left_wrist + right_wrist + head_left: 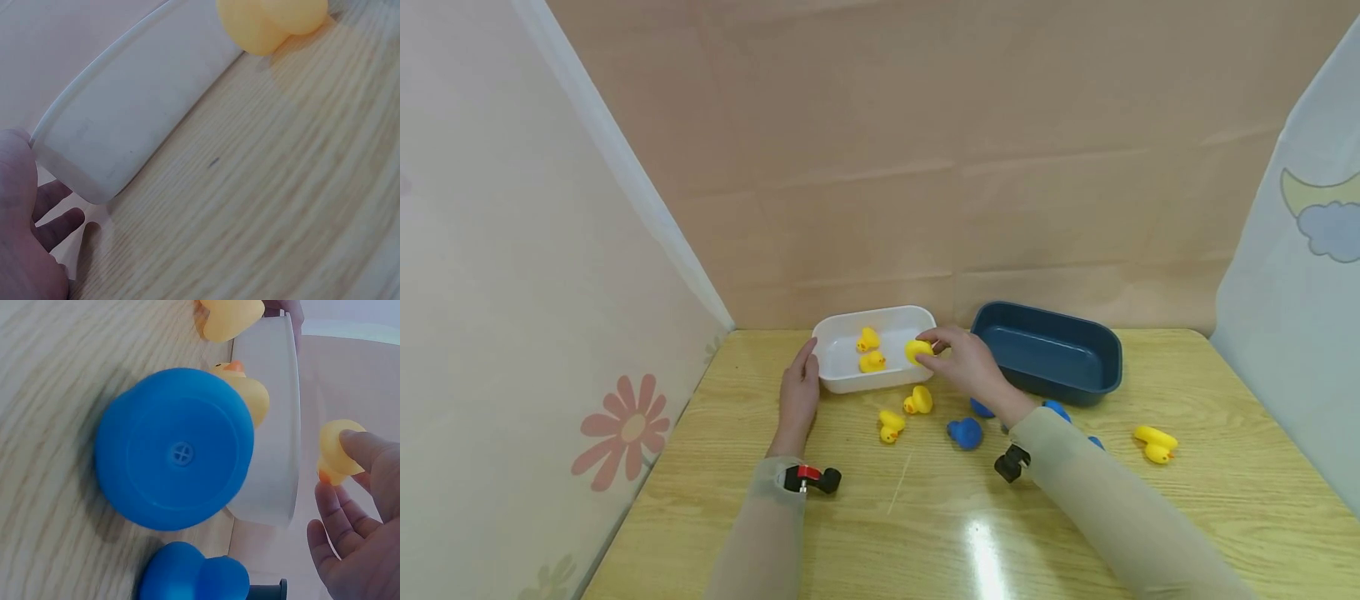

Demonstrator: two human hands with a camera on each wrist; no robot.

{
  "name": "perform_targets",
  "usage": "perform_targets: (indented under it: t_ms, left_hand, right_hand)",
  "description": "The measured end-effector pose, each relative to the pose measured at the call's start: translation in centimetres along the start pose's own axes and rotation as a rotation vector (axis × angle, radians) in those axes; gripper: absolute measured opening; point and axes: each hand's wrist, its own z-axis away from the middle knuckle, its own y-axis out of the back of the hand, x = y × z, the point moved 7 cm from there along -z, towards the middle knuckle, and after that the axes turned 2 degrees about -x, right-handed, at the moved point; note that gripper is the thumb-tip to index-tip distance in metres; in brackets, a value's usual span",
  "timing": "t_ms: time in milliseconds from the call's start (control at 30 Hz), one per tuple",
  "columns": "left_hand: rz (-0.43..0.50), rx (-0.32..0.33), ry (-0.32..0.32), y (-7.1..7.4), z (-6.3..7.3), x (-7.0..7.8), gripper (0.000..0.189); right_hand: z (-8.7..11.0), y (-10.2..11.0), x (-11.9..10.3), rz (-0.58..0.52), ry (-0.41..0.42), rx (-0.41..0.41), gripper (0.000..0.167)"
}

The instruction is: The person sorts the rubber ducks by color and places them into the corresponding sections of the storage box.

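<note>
My right hand [966, 360] pinches a yellow rubber duck [337, 450] between thumb and fingers, over the right end of a white plastic tub [850, 385]. Two other yellow ducks [872, 362] lie inside that tub. Against the tub's left end rests my left hand [799, 393]; in the left wrist view the fingers [59, 228] are extended beside its corner. On the wood in front of the tub are two more yellow ducks [919, 400], one of them tipped over. A blue duck [966, 433] lies on its side below my right hand, its round base facing the right wrist camera.
A dark blue tub [1060, 387] stands at the back right. More blue ducks [1057, 410] lie before it, partly hidden by my right forearm. Farther right on the wooden table [1240, 492] is a yellow duck [1157, 444]. Hanging cloths [985, 183] border the back and sides.
</note>
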Motion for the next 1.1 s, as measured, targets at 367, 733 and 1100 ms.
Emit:
perform_targets:
  t_ms: [367,733,1100]
  left_hand:
    - [0.0,0.002,0.0,0.1,0.1,-0.1,0.049]
    - [0.001,0.01,-0.015,0.1,-0.2,0.0,0.049]
    - [-0.002,0.008,-0.015,0.4,-0.2,0.2,0.049]
  right_hand:
    - [-1.0,-0.6,0.0,0.036,-0.062,0.01,0.039]
    - [-1.0,-0.5,-0.3,0.012,-0.054,0.03,0.046]
    - [0.5,-0.2,-0.8,-0.037,-0.035,0.037,0.044]
